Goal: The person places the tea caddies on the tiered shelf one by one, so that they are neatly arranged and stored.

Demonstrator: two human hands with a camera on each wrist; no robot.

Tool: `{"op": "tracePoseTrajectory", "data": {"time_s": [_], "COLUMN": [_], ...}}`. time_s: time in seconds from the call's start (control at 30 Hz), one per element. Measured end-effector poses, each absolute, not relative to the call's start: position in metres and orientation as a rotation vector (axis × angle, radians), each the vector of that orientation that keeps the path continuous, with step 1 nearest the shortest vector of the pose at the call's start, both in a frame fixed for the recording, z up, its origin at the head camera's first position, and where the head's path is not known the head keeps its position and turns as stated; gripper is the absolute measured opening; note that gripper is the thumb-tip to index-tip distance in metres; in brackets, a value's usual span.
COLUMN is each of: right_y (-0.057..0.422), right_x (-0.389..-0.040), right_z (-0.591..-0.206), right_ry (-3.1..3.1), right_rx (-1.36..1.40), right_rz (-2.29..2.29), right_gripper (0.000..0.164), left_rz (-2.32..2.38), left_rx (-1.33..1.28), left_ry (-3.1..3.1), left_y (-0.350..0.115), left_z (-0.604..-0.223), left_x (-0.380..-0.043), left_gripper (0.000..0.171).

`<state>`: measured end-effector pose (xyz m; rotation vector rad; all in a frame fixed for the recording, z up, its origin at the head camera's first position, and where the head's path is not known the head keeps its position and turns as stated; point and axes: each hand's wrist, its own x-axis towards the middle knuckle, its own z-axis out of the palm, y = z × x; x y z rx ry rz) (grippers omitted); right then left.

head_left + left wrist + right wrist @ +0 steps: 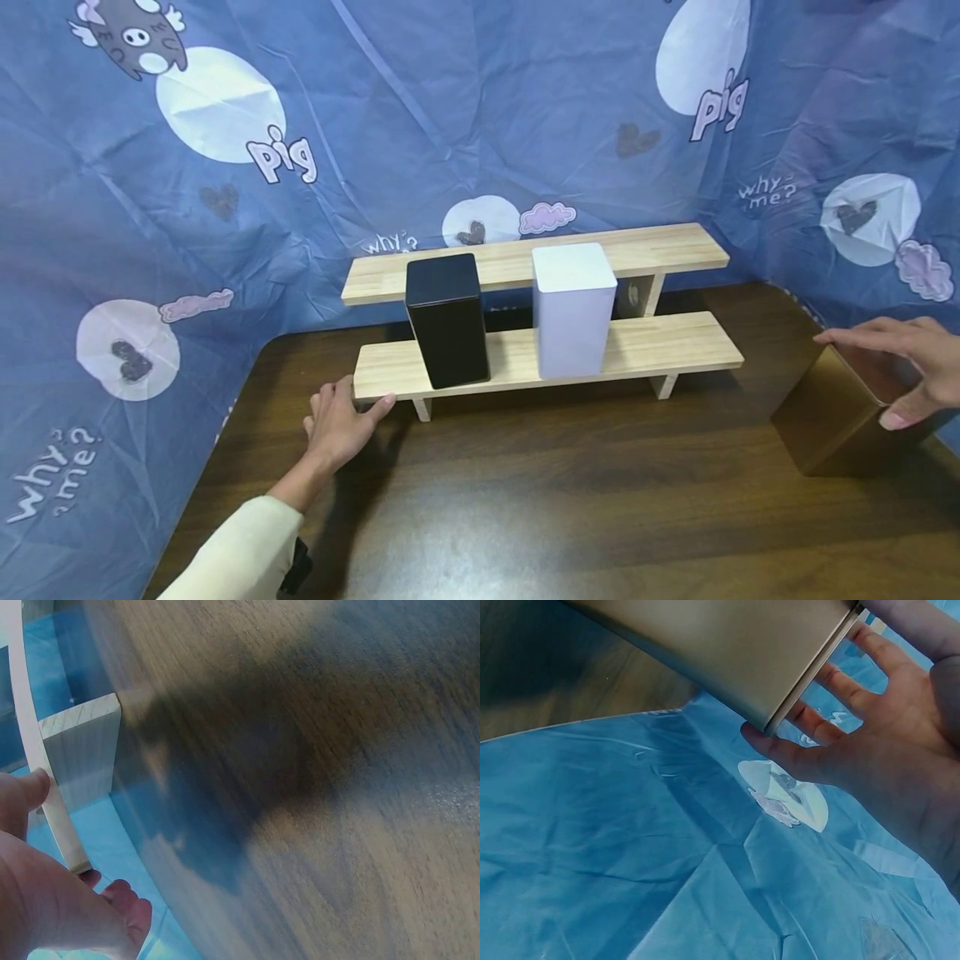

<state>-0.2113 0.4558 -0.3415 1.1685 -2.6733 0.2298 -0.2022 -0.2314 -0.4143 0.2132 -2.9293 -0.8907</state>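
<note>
A two-tier wooden shelf point(517, 355) stands on the brown table. My left hand point(337, 425) grips the left end of its lower board, thumb on the front edge and fingers around the end; the left wrist view shows the thumb point(36, 787) against the board point(64, 832). At the far right, my right hand point(911, 362) spans the top of a gold box point(832, 417), holding it with the thumb on the near side and fingertips on the opposite edge. In the right wrist view, fingers spread along the rim of the gold box point(727, 652).
On the lower board stand a black box point(452, 333) and a white box point(573, 321), both upright. The upper board point(660, 248) runs behind them. A blue printed cloth point(420, 108) hangs behind and at both sides of the table point(540, 492).
</note>
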Motion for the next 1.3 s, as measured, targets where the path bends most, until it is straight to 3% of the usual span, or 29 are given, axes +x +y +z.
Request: {"op": "tracePoseTrajectory", "data": {"time_s": [0.37, 0.63, 1.3], "right_y": [0.456, 0.442, 0.410], "right_x": [-0.209, -0.213, -0.212], "right_z": [-0.341, -0.331, -0.290], "right_ry": [-2.869, -2.729, -2.804], "right_rx": [0.960, 1.101, 1.153], "right_rz": [0.267, 0.217, 0.196], "right_gripper": [0.109, 0.113, 0.111], "left_rz": [-0.895, -0.892, -0.886], "left_rx": [0.200, 0.205, 0.210], "left_ry": [-2.922, -2.919, -2.942], "left_y": [-0.231, -0.232, -0.232], "left_z": [-0.415, -0.415, -0.414], "left_x": [-0.202, -0.203, -0.203], "left_gripper": [0.079, 0.079, 0.084]}}
